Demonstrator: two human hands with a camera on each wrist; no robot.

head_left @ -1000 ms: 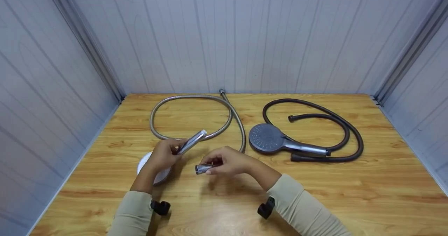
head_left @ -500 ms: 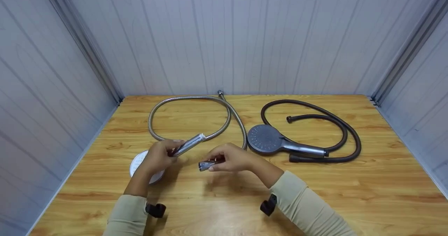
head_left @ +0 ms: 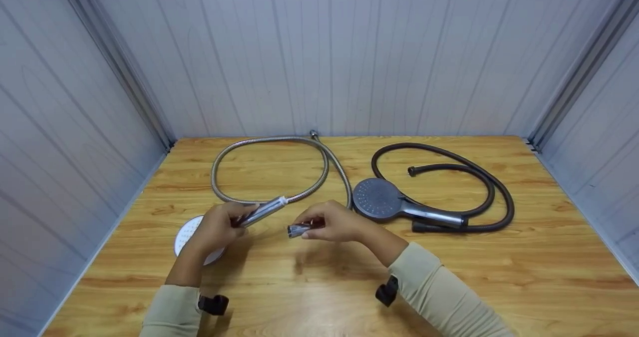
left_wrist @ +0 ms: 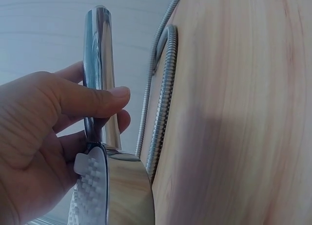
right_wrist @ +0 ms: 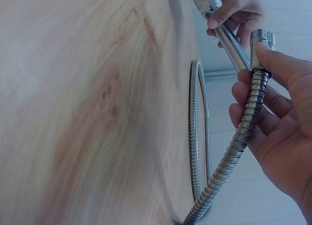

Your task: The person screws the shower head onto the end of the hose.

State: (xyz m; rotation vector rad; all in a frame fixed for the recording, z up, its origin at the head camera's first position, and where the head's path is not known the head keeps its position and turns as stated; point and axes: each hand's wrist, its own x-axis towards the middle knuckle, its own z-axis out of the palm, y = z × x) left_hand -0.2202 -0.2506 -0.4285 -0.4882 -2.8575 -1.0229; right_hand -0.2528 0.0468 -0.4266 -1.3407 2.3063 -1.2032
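Observation:
My left hand point(head_left: 219, 227) grips the chrome handle of a shower head point(left_wrist: 100, 54), fingers and thumb wrapped round it. The white nozzle face point(head_left: 187, 234) hangs on the near left, partly covered by the wrist, and the handle's white-tipped end points up and to the right. In the right wrist view my right hand point(right_wrist: 287, 98) pinches the chrome end fitting point(right_wrist: 262, 42) of a silver metal shower hose point(right_wrist: 229, 157). That fitting faces the handle's end, with a gap between them in the head view. The rest of the hose loops on the table behind both hands.
A dark grey shower head point(head_left: 378, 198) lies on the wooden table point(head_left: 319, 297) to the right, beside a coiled dark hose point(head_left: 506, 197). The silver hose's other end point(head_left: 313, 134) lies near the back wall point(head_left: 319, 57). Pale panels enclose both sides.
My left hand has shifted left with the shower head, its handle tilting lower. The right hand has risen slightly, carrying the hose end a little right. Both grips are unchanged.

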